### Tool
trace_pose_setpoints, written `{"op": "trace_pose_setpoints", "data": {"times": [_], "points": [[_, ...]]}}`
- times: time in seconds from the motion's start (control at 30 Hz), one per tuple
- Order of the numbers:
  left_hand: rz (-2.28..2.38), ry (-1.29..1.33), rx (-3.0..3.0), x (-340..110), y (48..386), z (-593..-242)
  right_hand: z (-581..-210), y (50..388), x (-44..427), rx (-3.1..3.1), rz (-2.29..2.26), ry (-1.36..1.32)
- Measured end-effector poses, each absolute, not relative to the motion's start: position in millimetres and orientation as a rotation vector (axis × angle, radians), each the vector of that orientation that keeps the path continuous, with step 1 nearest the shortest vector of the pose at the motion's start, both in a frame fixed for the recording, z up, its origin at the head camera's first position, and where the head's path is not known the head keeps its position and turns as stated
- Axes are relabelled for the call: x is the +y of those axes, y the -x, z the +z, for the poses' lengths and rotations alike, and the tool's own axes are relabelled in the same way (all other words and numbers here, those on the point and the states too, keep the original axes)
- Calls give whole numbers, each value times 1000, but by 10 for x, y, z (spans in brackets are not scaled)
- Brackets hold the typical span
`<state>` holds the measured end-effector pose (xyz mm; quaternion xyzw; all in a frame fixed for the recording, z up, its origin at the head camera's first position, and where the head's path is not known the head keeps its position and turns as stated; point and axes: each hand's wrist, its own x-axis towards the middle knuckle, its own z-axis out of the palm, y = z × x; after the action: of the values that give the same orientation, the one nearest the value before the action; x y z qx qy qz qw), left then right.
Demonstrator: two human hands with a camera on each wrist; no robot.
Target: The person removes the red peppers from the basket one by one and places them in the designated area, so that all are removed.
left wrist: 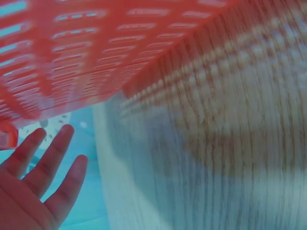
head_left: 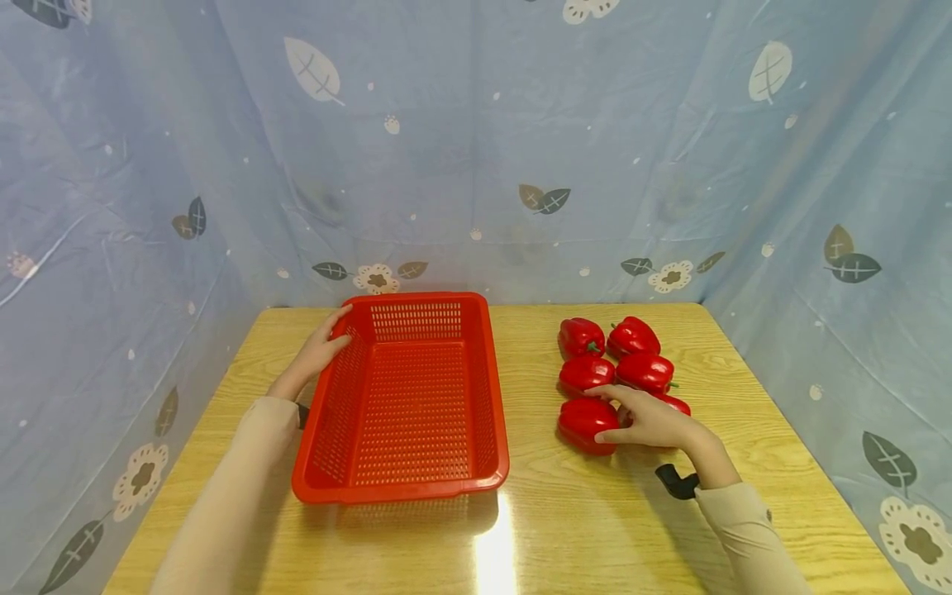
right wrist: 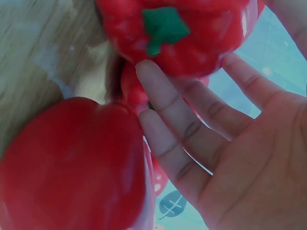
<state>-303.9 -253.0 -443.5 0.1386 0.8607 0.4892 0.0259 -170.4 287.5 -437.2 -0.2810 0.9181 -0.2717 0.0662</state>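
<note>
A red plastic basket (head_left: 416,413) with slotted walls lies on the table, its inside bare. My left hand (head_left: 318,354) is at the basket's far left rim, with the thumb over the edge. In the left wrist view its fingers (left wrist: 53,158) are extended below the slotted side wall. On the right, my right hand (head_left: 647,420) reaches over the nearest red bell pepper (head_left: 583,423), thumb and index finger on either side of it. The right wrist view shows loosely straight fingers (right wrist: 165,96) at a pepper with a green stem (right wrist: 165,28); firm contact is unclear.
More red bell peppers stand behind and beside the right hand: one at back left (head_left: 582,337), one at back right (head_left: 632,337), others in the middle (head_left: 645,372). A blue patterned curtain (head_left: 446,165) encloses the wooden table (head_left: 580,529).
</note>
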Motion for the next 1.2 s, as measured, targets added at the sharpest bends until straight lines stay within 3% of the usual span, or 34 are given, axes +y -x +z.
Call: {"op": "trace_pose_setpoints", "data": {"times": [0.63,1.2], "points": [[1267,-545,2899,-2569,3104,-4421,-4160,1884,2918,2761,-915,854],[999,-492,2996,-2559,3151,-4312,-4021,2324,2859,2936,-907,812]]}}
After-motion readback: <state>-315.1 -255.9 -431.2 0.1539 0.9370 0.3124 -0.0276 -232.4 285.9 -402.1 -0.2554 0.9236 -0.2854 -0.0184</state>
